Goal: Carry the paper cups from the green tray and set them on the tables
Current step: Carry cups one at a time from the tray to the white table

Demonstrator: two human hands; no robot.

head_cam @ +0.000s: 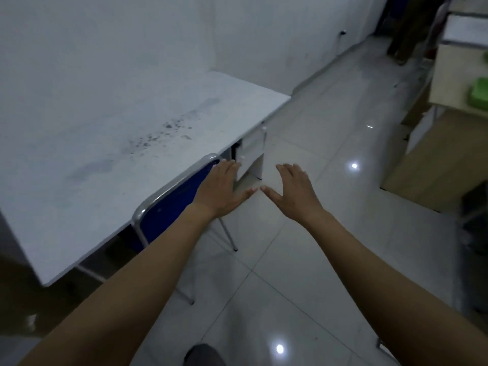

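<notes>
Head view: left hand and right hand reach forward, fingers spread wide, holding nothing. The tray sits well off at two o'clock, nearer the right hand. No cups show; white surface at ten o'clock.

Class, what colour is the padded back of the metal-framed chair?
The padded chair back is dark blue; head view.

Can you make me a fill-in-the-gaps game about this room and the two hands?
1. The chair at the white table has a ____ back.
2. The left hand and the right hand are both stretched out and holding ____.
3. The green tray peeks in at the picture's ____ edge.
Missing words: blue; nothing; right.
</notes>
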